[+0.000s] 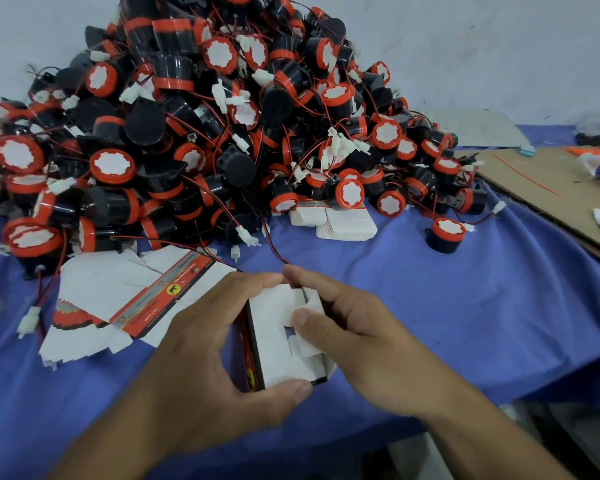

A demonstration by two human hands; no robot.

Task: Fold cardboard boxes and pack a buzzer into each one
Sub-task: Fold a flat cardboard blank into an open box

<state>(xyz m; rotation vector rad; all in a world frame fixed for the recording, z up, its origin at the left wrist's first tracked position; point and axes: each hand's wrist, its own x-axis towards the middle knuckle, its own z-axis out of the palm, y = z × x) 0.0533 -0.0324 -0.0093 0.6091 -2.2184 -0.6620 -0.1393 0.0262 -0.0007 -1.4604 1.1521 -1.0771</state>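
Observation:
Both hands hold a small cardboard box (278, 344) above the blue cloth, its white flapped end facing me. My left hand (201, 358) grips it from the left, thumb under the near edge. My right hand (357, 327) holds the right side, with its thumb pressing a white flap. A big heap of black-and-red buzzers (201, 133) with red wires and white plugs fills the back left. One lone buzzer (444, 235) stands apart to the right. Flat unfolded boxes (125, 299) lie spread to the left of my hands.
A small stack of flat white box blanks (343, 223) lies at the heap's front edge. A brown cardboard sheet (548, 188) covers the table's right side, with a plastic wrapper on it. The blue cloth (465, 306) drops off the table edge at the lower right. A white wall stands behind.

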